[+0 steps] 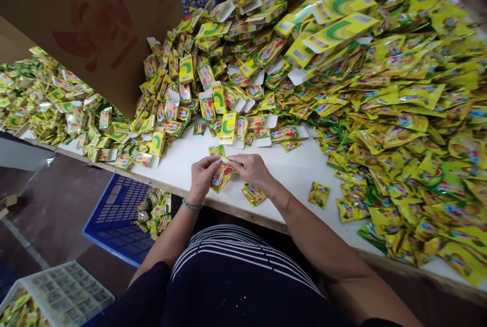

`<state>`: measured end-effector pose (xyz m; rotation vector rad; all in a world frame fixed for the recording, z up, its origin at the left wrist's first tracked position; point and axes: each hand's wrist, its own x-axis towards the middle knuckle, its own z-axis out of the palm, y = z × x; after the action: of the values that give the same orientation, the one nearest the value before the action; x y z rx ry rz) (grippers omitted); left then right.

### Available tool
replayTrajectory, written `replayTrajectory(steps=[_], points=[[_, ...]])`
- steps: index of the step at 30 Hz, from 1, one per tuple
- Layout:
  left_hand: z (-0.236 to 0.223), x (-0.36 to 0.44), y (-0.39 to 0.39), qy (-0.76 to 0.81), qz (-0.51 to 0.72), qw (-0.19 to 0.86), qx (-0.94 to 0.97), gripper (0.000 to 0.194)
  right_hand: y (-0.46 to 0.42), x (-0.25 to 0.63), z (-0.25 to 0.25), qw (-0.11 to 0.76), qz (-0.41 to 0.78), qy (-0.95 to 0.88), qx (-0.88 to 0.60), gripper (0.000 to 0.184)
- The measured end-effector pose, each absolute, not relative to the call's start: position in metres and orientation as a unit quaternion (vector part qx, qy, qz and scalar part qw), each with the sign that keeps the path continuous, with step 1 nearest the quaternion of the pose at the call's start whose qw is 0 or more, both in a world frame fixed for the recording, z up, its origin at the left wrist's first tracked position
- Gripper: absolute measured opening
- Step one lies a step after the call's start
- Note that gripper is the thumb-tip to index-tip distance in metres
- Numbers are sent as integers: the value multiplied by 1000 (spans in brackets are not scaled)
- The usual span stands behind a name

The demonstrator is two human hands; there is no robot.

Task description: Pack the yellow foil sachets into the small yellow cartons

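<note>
Two hands of mine meet over the white table (pixel 178 157), near its front edge: my left hand (pixel 202 177) and right hand (pixel 253 169) both pinch the top of a yellow-and-red packet (pixel 221 177). Its long axis runs from that pinched end toward my body, leaning slightly left. Small packets lie in the blue crate (pixel 110 215) and the white crate (pixel 70 286). My forearms converge, fingers curled inward.

yellow boxes (pixel 340 34): barcodes (pixel 299 55), digits illegible | sachets (pixel 318 194): printed lettering too small to read
</note>
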<state>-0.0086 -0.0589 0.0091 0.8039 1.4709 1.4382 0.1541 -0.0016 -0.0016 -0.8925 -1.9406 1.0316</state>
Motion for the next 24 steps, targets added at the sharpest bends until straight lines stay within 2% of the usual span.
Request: replayTrajectory(steps=[4,9,13,17,24], points=[[9,-7,-58,605,573,449,323,33,0,158,-2,369,373,-776,-351,22],[10,-10,-60,595,555,466,347,37,6,162,0,370,490,-705,-355,30],[7,-17,-63,600,538,424,415,41,4,158,0,379,541,-668,-343,29],[6,-18,-63,610,538,383,438,38,-1,156,3,372,524,-692,-329,30],[15,-15,-63,591,551,407,426,35,-6,155,6,361,515,-726,-278,39]])
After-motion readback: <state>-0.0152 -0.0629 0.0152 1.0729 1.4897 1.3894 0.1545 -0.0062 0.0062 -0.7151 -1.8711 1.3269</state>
